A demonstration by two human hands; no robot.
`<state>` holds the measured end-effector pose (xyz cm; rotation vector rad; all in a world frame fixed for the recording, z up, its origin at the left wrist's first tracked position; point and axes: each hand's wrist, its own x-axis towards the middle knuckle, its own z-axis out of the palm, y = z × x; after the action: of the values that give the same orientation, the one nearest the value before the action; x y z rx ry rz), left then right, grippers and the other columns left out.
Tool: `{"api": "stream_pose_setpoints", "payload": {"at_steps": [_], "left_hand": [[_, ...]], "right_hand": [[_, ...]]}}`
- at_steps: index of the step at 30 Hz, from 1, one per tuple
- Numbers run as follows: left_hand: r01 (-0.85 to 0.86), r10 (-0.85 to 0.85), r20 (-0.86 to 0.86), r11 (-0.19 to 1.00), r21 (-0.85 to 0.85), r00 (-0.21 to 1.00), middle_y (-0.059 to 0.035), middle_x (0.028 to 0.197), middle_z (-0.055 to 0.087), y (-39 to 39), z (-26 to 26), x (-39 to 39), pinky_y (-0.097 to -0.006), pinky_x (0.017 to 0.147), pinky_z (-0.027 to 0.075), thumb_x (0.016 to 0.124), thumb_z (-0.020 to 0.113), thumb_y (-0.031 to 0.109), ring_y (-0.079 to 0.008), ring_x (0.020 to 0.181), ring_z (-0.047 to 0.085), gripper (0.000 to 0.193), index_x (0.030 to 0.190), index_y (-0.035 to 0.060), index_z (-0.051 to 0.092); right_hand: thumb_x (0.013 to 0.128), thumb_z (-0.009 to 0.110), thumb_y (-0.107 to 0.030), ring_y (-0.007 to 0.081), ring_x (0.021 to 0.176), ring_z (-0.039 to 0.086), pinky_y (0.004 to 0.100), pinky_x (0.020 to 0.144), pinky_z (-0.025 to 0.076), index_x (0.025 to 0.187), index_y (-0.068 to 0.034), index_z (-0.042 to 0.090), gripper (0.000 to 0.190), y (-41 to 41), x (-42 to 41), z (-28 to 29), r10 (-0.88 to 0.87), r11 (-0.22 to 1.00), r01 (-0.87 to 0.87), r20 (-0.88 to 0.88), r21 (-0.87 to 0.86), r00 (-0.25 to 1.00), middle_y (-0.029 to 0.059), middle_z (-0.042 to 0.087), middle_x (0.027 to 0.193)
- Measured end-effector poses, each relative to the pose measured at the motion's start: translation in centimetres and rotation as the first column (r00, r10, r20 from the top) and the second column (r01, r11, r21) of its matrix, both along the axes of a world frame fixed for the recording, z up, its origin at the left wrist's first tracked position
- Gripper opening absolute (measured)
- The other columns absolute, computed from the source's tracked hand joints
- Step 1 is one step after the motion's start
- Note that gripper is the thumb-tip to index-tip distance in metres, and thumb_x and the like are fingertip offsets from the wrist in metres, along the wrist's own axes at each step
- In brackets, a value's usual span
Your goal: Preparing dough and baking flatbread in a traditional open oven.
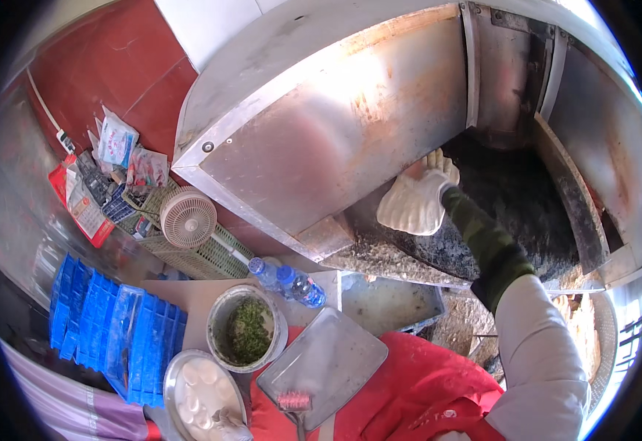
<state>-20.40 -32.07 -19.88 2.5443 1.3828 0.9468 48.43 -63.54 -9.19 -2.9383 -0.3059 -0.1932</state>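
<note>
My right hand (432,171), partly hidden by glare and blur, reaches into a metal-walled oven over its blackened surface (514,187). A pale, ridged sheet of dough (410,209) lies against this hand and hangs from it; a camouflage oversleeve covers the forearm. Low in the view, my left hand (231,427) looks gloved and rests at the rim of a round metal basin (173,380). Several pale dough rounds (205,372) lie in that basin, close to its fingers. The frame edge cuts off most of this hand, so its grip is unclear.
A grey tray (334,353) and red-bristled brush (293,401) lie before my red apron (425,380). Left are a bucket of chopped greens (252,331), plastic bottles (301,286), stacked blue crates (117,331) and a small fan (188,218). The oven's metal edge (254,220) juts out.
</note>
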Motion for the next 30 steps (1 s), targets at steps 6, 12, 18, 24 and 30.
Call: {"api": "stream_pose_setpoints", "payload": {"at_steps": [6,12,18,24,30], "left_hand": [[0.027,-0.026,0.052,0.999,-0.018,0.998,-0.0166,0.105,0.058,-0.2,1.2,1.3,-0.0392,0.091,0.043,0.082,0.046,-0.008,-0.0313,0.102,0.055,0.027,0.105,0.0009,0.058],[0.475,-0.481,0.241,0.876,0.085,0.843,-0.0154,0.104,0.059,-3.4,6.6,14.0,-0.038,0.089,0.044,0.083,0.047,-0.009,-0.0297,0.099,0.056,0.028,0.106,0.0012,0.06],[0.536,-0.417,0.371,0.78,-0.323,0.83,-0.0157,0.11,0.052,-4.2,6.4,31.0,-0.0344,0.083,0.045,0.08,0.069,0.017,-0.0239,0.092,0.056,0.054,0.127,-0.0011,0.049],[0.491,-0.384,0.346,0.814,-0.31,0.856,-0.0228,0.114,0.054,-2.4,6.1,38.0,-0.0405,0.091,0.043,0.071,0.079,0.028,-0.0323,0.1,0.055,0.063,0.116,-0.0076,0.054],[0.589,-0.567,0.228,0.807,-0.038,0.791,-0.0189,0.104,0.057,-7.7,10.1,38.5,-0.0414,0.086,0.046,0.067,0.08,0.024,-0.0318,0.095,0.057,0.041,0.095,-0.0013,0.063]], "right_hand": [[0.086,0.046,-0.054,0.0414,0.118,0.047,0.0415,0.101,0.036,0.128,0.003,0.048,0.071,-1.5,-2.2,-0.1,0.139,0.936,-0.153,0.066,0.317,0.988,0.0252,0.054,0.123],[0.078,0.063,-0.035,0.0415,0.095,0.053,0.0478,0.079,0.045,0.112,0.003,0.053,0.052,-3.0,-16.4,-0.3,0.475,0.802,-0.559,0.342,0.21,0.811,0.0271,0.052,0.109],[0.08,0.058,-0.036,0.0387,0.089,0.054,0.0469,0.078,0.043,0.104,0.005,0.054,0.048,-0.2,-15.0,-3.0,0.467,0.804,-0.577,0.451,0.14,0.76,0.0252,0.052,0.093],[0.078,0.06,-0.034,0.0387,0.093,0.053,0.0488,0.08,0.042,0.112,0.002,0.052,0.05,-0.1,-16.7,-1.9,0.434,0.778,-0.569,0.427,0.266,0.793,0.0231,0.052,0.102],[0.079,0.061,-0.032,0.0406,0.122,0.039,0.0451,0.103,0.033,0.139,0.004,0.027,0.078,-4.7,-20.2,-1.6,0.576,0.615,-0.713,0.424,0.338,0.698,0.025,0.037,0.134]]}}
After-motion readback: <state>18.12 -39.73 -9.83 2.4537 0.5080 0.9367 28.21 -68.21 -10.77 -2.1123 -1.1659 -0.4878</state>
